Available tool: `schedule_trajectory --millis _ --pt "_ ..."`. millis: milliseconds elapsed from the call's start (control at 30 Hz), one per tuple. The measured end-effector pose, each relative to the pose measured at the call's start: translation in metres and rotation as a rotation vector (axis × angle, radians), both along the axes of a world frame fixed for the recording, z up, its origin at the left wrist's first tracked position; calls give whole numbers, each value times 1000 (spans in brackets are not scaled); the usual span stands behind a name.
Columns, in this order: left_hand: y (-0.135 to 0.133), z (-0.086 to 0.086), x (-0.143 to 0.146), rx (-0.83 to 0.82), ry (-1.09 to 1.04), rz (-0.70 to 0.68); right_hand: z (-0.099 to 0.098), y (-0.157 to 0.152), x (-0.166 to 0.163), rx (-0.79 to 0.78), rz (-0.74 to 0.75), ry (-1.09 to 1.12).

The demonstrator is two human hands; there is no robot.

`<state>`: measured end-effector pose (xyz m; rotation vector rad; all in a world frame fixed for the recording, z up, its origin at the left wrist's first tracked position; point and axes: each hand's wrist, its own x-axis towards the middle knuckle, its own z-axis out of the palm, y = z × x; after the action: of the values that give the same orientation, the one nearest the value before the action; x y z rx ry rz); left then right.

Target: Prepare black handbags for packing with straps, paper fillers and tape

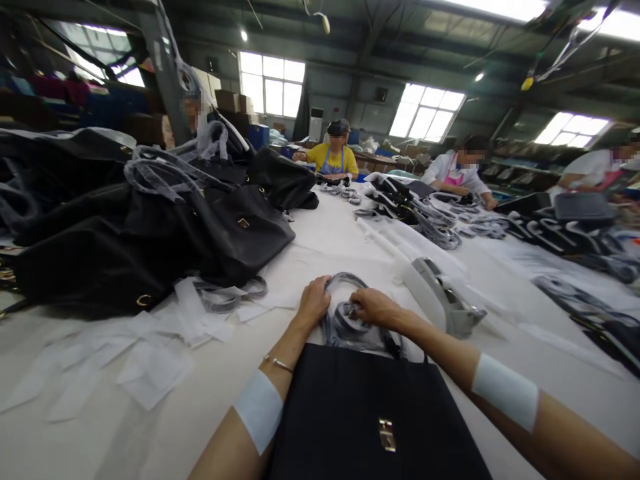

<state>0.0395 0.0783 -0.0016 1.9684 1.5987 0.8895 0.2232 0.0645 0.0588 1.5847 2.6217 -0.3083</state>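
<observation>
A black handbag (345, 407) with a gold-coloured clasp (387, 435) lies on the white table in front of me. Its wrapped handle (345, 277) arches beyond the top edge. My left hand (314, 301) is closed around the left side of that handle. With bent fingers, my right hand (373, 308) grips a coiled strap (345, 321) in clear plastic, inside the handle's arch. The right fingertips are partly hidden by the hand itself. White patches cover part of both forearms.
Black bags (200, 227) are piled on the left, with loose white paper sheets (155, 367) before them. A grey device (445, 300), perhaps a tape dispenser, stands to the right. Wrapped straps and bag parts (425, 213) lie farther off, where people (333, 157) work.
</observation>
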Motion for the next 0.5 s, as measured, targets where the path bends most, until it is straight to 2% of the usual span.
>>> schedule_trajectory --millis 200,367,500 --pt "2 -1 1 -16 -4 4 -2 33 2 122 -130 2" --pt "2 3 2 -39 8 -6 -8 54 -2 143 -50 30" --pt "1 3 3 -25 8 2 -10 65 -4 218 -51 45"
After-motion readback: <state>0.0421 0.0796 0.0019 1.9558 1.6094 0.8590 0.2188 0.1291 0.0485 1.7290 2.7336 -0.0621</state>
